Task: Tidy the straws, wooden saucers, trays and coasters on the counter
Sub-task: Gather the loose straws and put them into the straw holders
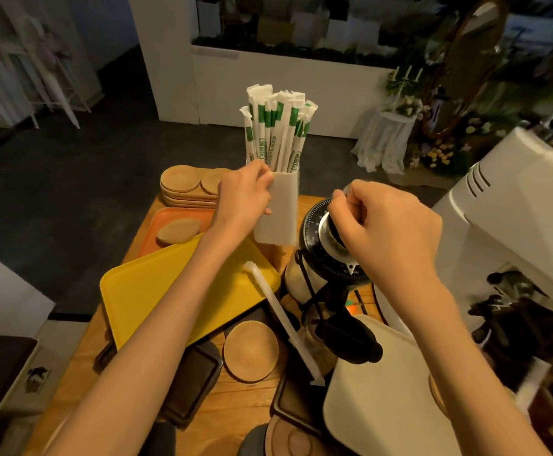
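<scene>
My left hand (242, 195) grips the side of a white straw holder (278, 212) full of green-and-white wrapped straws (275, 133), held upright above the counter. My right hand (380, 225) hovers over the grinder's dial with its fingers curled shut; a small pale tip shows at the fingertips, too small to identify. One loose wrapped straw (281, 317) lies slanted from the yellow tray (156, 291) toward the cream tray (377, 399). A round wooden saucer (250, 353) lies near the front. Another saucer (178, 230) sits on the orange tray (170, 213). A stack of wooden saucers (183, 187) stands at the far edge.
A black-and-white grinder (327, 255) stands right of the holder, with a white coffee machine (515, 209) beyond it. Dark brown trays (193, 386) lie partly under the yellow tray. The wooden counter (235, 409) drops off to a dark floor at left and behind.
</scene>
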